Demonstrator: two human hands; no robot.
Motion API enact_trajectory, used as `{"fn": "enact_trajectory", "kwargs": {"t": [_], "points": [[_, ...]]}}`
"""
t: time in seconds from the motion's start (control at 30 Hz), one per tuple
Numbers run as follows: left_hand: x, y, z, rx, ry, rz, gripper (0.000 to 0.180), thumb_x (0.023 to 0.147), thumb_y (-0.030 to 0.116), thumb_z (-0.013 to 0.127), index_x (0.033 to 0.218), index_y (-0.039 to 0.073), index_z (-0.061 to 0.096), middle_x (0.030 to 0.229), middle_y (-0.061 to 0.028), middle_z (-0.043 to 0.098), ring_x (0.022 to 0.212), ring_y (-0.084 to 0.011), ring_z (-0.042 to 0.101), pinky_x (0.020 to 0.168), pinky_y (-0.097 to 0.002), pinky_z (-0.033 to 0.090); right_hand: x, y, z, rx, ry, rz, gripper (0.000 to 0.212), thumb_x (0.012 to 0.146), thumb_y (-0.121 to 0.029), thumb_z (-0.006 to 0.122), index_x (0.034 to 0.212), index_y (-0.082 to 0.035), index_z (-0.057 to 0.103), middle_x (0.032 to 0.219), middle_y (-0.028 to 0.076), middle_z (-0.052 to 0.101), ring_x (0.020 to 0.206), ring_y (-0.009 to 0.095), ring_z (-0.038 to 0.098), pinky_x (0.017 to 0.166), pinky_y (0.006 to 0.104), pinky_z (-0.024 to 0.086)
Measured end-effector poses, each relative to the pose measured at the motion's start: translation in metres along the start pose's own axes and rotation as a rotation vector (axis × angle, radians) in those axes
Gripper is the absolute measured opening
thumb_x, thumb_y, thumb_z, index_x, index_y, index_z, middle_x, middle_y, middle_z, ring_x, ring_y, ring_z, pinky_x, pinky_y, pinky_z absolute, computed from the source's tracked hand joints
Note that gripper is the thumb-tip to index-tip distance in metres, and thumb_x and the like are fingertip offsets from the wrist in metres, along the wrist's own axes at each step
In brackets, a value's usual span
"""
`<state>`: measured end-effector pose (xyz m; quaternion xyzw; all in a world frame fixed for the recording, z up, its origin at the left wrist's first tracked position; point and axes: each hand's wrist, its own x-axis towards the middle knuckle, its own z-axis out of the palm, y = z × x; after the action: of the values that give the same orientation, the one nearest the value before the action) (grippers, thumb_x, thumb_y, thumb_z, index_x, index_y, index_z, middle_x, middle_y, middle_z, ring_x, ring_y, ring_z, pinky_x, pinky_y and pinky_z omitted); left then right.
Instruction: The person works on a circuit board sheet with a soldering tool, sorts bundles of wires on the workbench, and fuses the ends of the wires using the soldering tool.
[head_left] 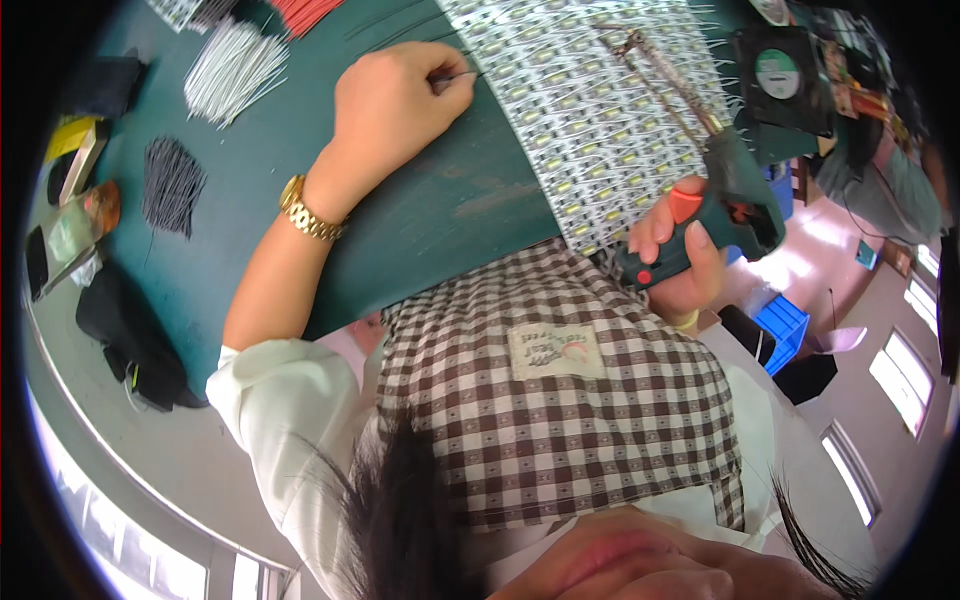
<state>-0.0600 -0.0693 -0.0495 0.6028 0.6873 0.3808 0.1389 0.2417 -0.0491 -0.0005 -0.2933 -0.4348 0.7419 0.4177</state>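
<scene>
My right hand (680, 245) is wrapped round a dark green soldering gun (735, 200) with an orange trigger. Its long metal tip points up and left over a sheet of small circuit boards (570, 110), covered in rows of yellowish parts and short wires. At the left edge of this sheet, my left hand (400, 95) is closed in a pinch. A thin wire seems to show at its fingertips, mostly hidden by the fingers. Several loose black wires (400, 28) lie just beyond that hand on the green table mat (440, 220).
Bundles of white wires (232, 75), black wires (173, 187) and red wires (305, 12) lie on the left side. A black spool (783, 80) stands at the far right. Blue crates (782, 328) sit lower right, and another person's sleeve (890, 190) shows beyond.
</scene>
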Motion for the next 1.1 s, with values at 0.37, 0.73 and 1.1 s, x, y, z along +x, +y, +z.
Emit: {"fn": "enact_trajectory", "kwargs": {"t": [0.37, 0.73, 1.1], "points": [[0.004, -0.002, 0.002, 0.02, -0.072, -0.01, 0.014, 0.086, 0.017, 0.066, 0.09, 0.005, 0.069, 0.08, -0.0081, 0.069, 0.066, -0.0191, 0.063, 0.063, -0.0308, 0.05, 0.001, 0.01, -0.029, 0.904, -0.203, 0.282, 0.035, 0.096, -0.027, 0.051, 0.123, -0.005, 0.044, 0.075, 0.002, 0.049, 0.054, 0.01, 0.049, 0.058, 0.0303, 0.046], [0.002, 0.06, -0.028, -0.39, -0.015, 0.133, 0.011, 0.091, 0.009, 0.058, 0.087, 0.0, 0.064, 0.074, -0.0088, 0.058, 0.067, -0.0175, 0.054, 0.063, -0.0273, 0.044, 0.016, 0.011, -0.007, 0.046, -0.142, -0.254, 0.06, 0.098, -0.045, 0.05, 0.138, -0.003, 0.038, 0.106, 0.017, 0.06, 0.1, 0.028, 0.06, 0.094, 0.0439, 0.047], [0.044, 0.129, 0.002, -0.3, -0.091, 0.32, 0.035, 0.073, 0.006, 0.07, 0.106, -0.003, 0.06, 0.087, -0.0171, 0.065, 0.075, -0.033, 0.065, 0.066, -0.0385, 0.051, 0.099, 0.002, 0.068, -0.338, -0.293, -0.525, 0.085, 0.089, -0.031, 0.066, 0.146, 0.004, 0.014, 0.145, 0.025, 0.023, 0.136, 0.033, 0.028, 0.114, 0.0439, 0.021]]}}
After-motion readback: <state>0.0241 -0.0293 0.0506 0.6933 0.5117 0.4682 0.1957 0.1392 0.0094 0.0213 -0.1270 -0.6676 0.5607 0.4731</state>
